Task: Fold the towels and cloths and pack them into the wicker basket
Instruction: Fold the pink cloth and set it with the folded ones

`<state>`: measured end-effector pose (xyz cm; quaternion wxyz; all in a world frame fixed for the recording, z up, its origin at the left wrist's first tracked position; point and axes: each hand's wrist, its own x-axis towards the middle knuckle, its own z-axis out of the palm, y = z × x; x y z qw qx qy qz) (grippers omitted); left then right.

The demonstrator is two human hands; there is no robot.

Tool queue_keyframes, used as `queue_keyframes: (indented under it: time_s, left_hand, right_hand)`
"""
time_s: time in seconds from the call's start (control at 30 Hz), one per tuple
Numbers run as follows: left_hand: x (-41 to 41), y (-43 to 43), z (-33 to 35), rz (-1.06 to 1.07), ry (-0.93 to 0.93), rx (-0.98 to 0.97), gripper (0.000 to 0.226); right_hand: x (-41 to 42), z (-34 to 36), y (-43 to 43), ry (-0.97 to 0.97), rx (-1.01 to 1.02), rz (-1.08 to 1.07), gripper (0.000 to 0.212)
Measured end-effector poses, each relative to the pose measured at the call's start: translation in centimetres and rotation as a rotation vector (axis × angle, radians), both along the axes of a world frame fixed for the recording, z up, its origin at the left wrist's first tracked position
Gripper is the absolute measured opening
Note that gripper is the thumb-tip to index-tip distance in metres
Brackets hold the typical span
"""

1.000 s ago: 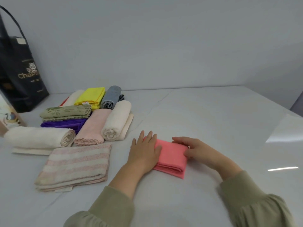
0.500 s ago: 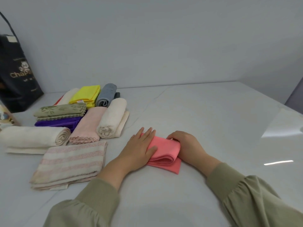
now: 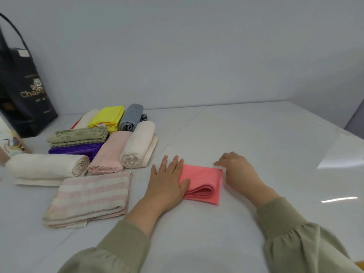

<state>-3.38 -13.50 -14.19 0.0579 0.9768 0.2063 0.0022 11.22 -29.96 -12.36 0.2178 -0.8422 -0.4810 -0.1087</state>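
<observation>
Glossy white table (image 3: 256,134), grey wall (image 3: 197,46)

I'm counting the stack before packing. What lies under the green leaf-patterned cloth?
A folded purple cloth lies directly under the green leaf-patterned cloth, with its front edge showing. Most of it is covered, so anything else beneath cannot be seen.

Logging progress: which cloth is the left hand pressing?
The coral-pink folded cloth, lying apart under the left hand; the other towels sit grouped further left, untouched.
</observation>
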Motion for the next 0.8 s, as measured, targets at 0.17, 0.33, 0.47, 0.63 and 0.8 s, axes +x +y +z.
queue_keyframes:
  time_s: [0.17, 0.33, 0.47, 0.63, 0.8]
  left_hand:
    - [0.1, -0.8, -0.1, 0.033, -0.021, 0.063, 0.063]
    - [-0.4, 0.1, 0.0, 0.039, -0.025, -0.06, 0.057]
    - [-0.4, 0.0, 0.0, 0.044, -0.022, -0.064, 0.057]
    - [-0.5, -0.4, 0.1, 0.095, -0.152, -0.069, 0.058]
    - [-0.4, 1.1, 2.7, 0.191, -0.062, -0.314, 0.07]
  right_hand:
    - [-3.4, 2.7, 3.2, 0.193, 0.217, -0.172, 0.044]
    - [-5.0, -1.2, 2.9, 0.107, -0.482, -0.084, 0.053]
    - [-3.8, -1.4, 1.4, 0.119, -0.473, -0.12, 0.053]
    - [-3.2, -1.7, 1.8, 0.134, -0.292, -0.234, 0.055]
    - [-1.7, 0.3, 1.6, 0.367, -0.338, -0.216, 0.058]
